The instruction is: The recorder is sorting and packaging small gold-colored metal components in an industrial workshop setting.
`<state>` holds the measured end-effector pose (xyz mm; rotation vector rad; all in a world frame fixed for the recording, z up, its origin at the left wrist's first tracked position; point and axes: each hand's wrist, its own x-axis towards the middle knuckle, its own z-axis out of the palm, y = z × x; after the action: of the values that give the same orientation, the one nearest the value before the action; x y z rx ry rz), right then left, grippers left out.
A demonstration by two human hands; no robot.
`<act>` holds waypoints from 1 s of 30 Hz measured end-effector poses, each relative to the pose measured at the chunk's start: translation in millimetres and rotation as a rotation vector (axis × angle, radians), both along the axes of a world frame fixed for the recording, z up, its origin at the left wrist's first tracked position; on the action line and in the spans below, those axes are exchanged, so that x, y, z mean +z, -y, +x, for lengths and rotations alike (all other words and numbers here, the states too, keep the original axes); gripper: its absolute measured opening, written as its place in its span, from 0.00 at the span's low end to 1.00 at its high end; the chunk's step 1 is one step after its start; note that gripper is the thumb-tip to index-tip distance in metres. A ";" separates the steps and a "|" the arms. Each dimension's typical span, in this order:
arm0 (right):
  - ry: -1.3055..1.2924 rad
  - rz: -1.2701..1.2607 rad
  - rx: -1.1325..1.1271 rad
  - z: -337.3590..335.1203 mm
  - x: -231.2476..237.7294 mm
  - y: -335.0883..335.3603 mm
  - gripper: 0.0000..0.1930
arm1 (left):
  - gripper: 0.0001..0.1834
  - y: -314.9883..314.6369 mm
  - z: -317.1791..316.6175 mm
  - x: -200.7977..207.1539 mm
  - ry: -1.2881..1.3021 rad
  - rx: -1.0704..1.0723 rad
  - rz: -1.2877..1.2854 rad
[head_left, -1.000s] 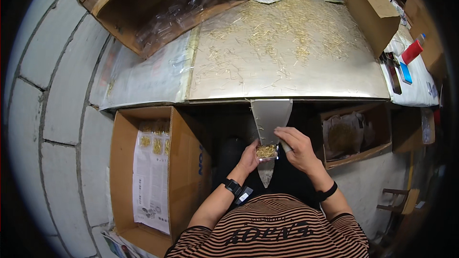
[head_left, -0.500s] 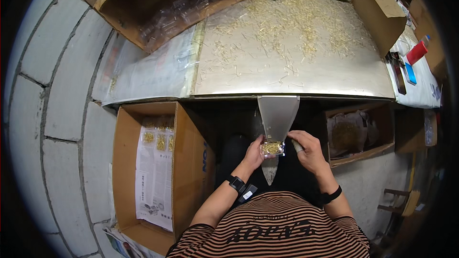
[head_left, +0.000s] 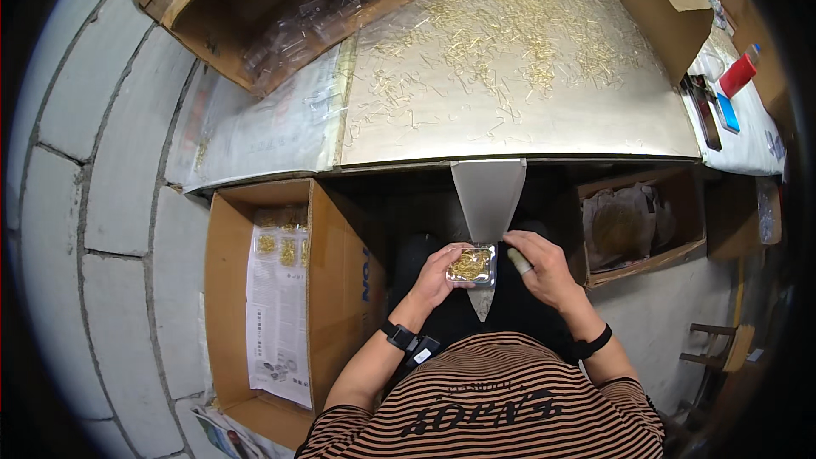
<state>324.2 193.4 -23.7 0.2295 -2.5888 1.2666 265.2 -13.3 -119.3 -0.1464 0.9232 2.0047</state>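
My left hand (head_left: 433, 279) is closed round a small clear plastic box (head_left: 472, 264). The box is filled with thin gold-coloured metal pieces, which look like small hooks or pins. Just behind it, a grey metal chute (head_left: 490, 195) slopes down from the table edge, narrowing toward me. A pointed tip shows below the box. My right hand (head_left: 544, 268) is beside the chute's right edge, fingers bent, thumb apart from the index finger. A pale cover sits on one of its digits. I see nothing held in it; whether it touches the chute I cannot tell.
Gold pieces (head_left: 527, 51) lie scattered over the metal tabletop (head_left: 510, 132). A carton of clear boxes (head_left: 331, 17) stands at the back left. Filled boxes (head_left: 287, 248) lie in the cardboard carton (head_left: 340, 306) at my left. Another carton (head_left: 642, 263) stands at right, a wooden stool (head_left: 721, 347) farther right.
The box has come out from under the chute's end, leftward and toward me, and its contents show more fully. My right hand has stayed by the chute. The view has shifted slightly.
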 end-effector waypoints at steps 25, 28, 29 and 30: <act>-0.307 0.038 0.114 -8.3 35.8 31.2 0.18 | 0.14 -18.5 5.2 86.7 -0.226 0.149 -0.053; -0.201 0.051 -0.153 -13.7 46.6 23.7 0.16 | 0.17 -16.7 3.8 91.4 -0.123 0.094 0.067; -0.108 0.107 -0.146 -15.6 44.5 22.1 0.15 | 0.19 -16.4 4.6 91.6 -0.098 0.060 0.135; -0.014 0.161 -0.139 -16.7 40.4 21.6 0.14 | 0.20 -16.1 5.6 91.8 -0.072 0.027 0.204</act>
<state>307.5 171.8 16.7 0.0861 -2.6452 1.0072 270.7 2.8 -27.5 0.0272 0.7589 2.1271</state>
